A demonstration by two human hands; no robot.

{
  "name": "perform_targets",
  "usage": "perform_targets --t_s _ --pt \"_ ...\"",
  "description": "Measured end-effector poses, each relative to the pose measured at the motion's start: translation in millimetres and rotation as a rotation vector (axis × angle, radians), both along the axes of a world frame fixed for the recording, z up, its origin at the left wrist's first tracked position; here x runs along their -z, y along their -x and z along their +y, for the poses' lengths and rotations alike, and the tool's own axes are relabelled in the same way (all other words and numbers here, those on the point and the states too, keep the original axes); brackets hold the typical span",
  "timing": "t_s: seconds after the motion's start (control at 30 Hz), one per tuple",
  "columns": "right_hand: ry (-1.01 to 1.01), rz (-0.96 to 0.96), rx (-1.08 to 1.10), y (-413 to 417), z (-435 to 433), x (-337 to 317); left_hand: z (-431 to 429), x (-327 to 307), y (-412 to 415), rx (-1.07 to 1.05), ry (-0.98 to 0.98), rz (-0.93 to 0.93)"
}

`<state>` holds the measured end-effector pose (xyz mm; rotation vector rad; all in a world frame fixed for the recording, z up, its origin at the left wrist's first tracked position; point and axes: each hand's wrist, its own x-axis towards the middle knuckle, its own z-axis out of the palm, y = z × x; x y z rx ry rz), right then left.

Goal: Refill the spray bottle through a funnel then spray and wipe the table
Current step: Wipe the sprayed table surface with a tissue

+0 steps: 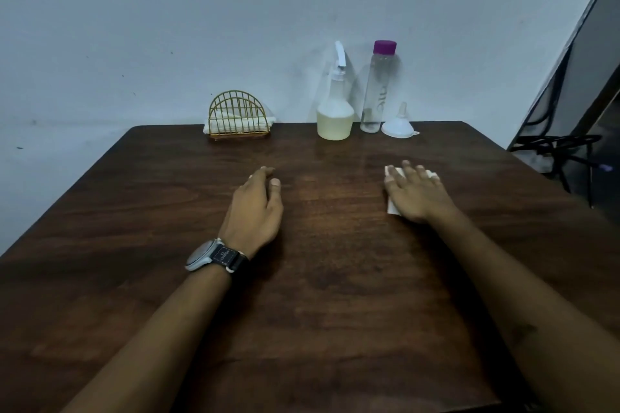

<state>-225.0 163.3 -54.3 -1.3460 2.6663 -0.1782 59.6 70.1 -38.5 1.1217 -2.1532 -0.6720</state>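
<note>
Upper centre-right: a capped spray bottle (335, 111) with pale yellowish liquid stands upright beside a purple-capped clear bottle (377, 87) and an upturned white funnel (400, 124); a white tissue (393, 191) lies flat at mid-right.

Head cam, fwd-down over table (167, 278).

dim, bluish cast | soft focus | wide-angle edge bending | faint wall shadows
</note>
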Motion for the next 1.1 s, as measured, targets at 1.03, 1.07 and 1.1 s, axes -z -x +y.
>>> perform_targets --t_s 1.03,1.07,1.1 --pt "-0.007 0.016 0.03 -54.4 132.1 2.3 87.1 -10.0 -36.2 0.016 0.024 0.094" --pt "0.001 0.017 -0.001 -70.3 127.7 2.7 88.3 -9.4 -36.8 0.019 0.02 0.096" --pt "0.011 0.008 -0.038 -88.9 122.7 3.8 89.7 -9.2 -38.5 0.018 0.014 0.095"
